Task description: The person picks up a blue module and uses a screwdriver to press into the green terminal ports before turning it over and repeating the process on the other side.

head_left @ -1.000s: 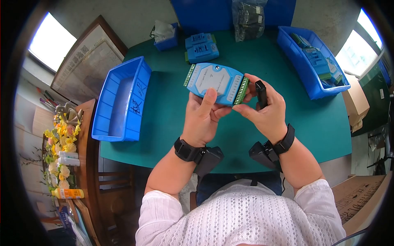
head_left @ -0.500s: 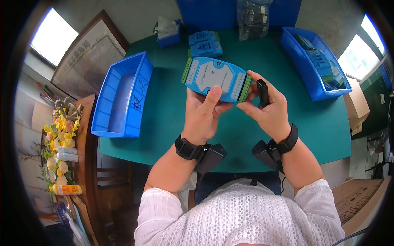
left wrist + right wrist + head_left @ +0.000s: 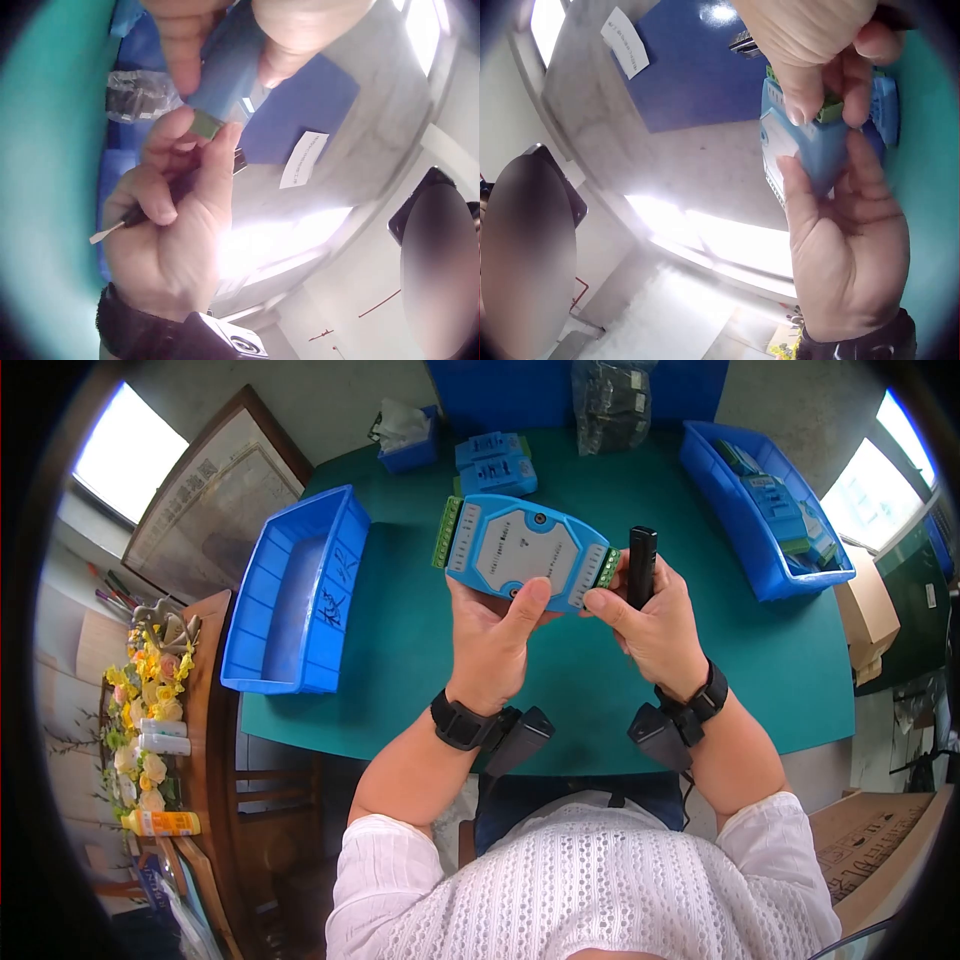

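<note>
The left hand [image 3: 490, 635] grips a blue module [image 3: 525, 550] from below, thumb on its pale labelled face. Green terminal strips sit at both its ends. At its right end, the right hand [image 3: 655, 625] pinches the green terminal strip [image 3: 608, 567] between thumb and fingers. That same hand also holds a black-handled screwdriver [image 3: 641, 565]; in the left wrist view its flat metal tip [image 3: 107, 232] sticks out past the curled fingers. In the right wrist view the thumb and a finger press on the green terminal [image 3: 829, 109] of the module [image 3: 821, 150].
A blue bin [image 3: 290, 605] stands at the left, its inside bare. Another bin [image 3: 745, 545] at the right holds several blue modules. Toward the back lie more blue modules [image 3: 497, 473], a small blue box with tissue [image 3: 408, 454] and a clear bag of black parts [image 3: 612, 405].
The module has turned slightly, its left end now higher. The right hand has shifted its hold at the terminal end, and the screwdriver handle stands more upright.
</note>
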Demonstrator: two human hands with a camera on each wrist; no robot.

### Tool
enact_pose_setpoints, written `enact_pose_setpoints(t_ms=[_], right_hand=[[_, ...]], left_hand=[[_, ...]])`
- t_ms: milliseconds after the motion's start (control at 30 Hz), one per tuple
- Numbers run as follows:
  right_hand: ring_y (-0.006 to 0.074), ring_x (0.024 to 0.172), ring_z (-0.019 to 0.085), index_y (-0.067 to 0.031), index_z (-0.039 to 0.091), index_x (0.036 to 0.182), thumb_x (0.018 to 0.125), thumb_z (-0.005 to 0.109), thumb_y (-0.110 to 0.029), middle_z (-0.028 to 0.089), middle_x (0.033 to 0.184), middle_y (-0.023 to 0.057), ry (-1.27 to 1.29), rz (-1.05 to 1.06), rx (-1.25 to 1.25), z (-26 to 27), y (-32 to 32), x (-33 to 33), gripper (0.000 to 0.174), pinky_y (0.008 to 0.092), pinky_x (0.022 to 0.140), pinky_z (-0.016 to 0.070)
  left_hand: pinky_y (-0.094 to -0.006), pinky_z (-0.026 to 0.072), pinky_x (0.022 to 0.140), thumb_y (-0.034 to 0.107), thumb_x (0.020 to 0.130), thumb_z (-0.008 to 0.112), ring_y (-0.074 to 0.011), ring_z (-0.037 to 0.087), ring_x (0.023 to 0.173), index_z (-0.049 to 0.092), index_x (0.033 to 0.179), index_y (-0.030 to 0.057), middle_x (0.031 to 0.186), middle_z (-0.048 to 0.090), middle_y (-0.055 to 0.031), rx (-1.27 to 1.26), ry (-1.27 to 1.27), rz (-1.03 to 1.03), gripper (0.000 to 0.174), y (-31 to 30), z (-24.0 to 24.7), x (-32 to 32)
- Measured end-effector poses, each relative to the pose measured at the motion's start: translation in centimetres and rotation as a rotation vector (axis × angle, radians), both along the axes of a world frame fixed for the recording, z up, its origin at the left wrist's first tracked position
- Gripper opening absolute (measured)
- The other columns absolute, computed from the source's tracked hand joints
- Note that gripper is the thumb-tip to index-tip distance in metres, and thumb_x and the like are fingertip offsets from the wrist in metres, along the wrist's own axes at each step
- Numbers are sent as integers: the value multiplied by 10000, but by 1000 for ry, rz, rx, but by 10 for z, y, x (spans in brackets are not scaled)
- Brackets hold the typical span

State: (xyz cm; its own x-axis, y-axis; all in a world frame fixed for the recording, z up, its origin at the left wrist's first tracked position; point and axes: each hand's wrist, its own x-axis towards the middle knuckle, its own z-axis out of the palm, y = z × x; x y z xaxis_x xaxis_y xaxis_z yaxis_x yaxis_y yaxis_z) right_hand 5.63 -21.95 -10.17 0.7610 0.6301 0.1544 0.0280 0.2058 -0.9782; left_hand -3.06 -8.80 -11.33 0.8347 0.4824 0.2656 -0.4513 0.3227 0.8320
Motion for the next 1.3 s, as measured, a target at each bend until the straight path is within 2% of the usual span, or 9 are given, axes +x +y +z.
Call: enact_pose_setpoints(t_ms=[233,433,500,600,733,900,1033,1133,1300], right_hand=[[71,714,556,-7,531,925,721,742,-122,595,785,30,-39,-30,33,-4,2,1,315,204,638,463],[77,725,559,0,563,905,720,738,-110,593,747,26,76,-78,-28,2,-5,5,277,205,642,459],[84,732,562,-3,577,893,714,738,-96,592,732,15,-21,-112,-15,3,-2,3,257,211,644,460],[114,744,576,-20,590,879,702,730,-73,602,758,27,-374,-204,5,-9,0,8,231,222,650,463],[182,810,595,-38,597,868,644,723,-5,604,891,82,-714,-322,67,-5,1,11,260,255,682,483],[228,881,592,-41,591,860,567,705,74,581,1012,115,-993,-364,131,-5,-1,16,335,286,716,498],[236,895,591,-38,578,841,567,692,84,579,1017,120,-1000,-386,102,-3,-1,14,321,288,722,501],[246,915,595,-33,569,835,579,683,84,578,1026,130,-985,-388,105,-2,0,15,303,289,733,503],[253,894,616,-21,558,844,613,663,72,586,1070,171,-904,-346,74,-9,1,17,269,286,736,505]], left_hand=[[-335,532,752,74,816,624,-191,546,974,266,1189,89,1101,482,-110,-20,-32,-34,518,3,-1,1],[-333,475,832,12,781,647,-184,540,994,347,1177,74,1133,487,-91,110,-90,-71,500,12,-7,2],[-344,454,861,25,783,650,-186,527,1018,341,1212,74,1149,485,-92,94,-100,-112,531,15,-9,3],[-357,439,889,70,784,663,-198,507,1061,307,1267,73,1164,481,-98,8,-100,-175,600,16,-3,3],[-362,434,912,148,769,693,-222,485,1108,261,1312,72,1175,477,-110,-302,-76,-299,698,21,-8,-2],[-353,441,910,158,735,722,-233,486,1117,212,1355,81,1215,454,-116,-336,-70,-379,807,22,4,-3],[-340,427,920,58,712,702,-225,468,1145,195,1376,90,1244,441,-104,-196,-140,-365,837,28,4,-3],[-343,397,944,-22,688,662,-222,434,1183,198,1384,105,1282,416,-97,-225,-166,-385,846,27,7,-2],[-367,362,976,-46,682,643,-232,397,1214,193,1387,127,1347,345,-97,-218,-162,-369,854,26,10,-2]])
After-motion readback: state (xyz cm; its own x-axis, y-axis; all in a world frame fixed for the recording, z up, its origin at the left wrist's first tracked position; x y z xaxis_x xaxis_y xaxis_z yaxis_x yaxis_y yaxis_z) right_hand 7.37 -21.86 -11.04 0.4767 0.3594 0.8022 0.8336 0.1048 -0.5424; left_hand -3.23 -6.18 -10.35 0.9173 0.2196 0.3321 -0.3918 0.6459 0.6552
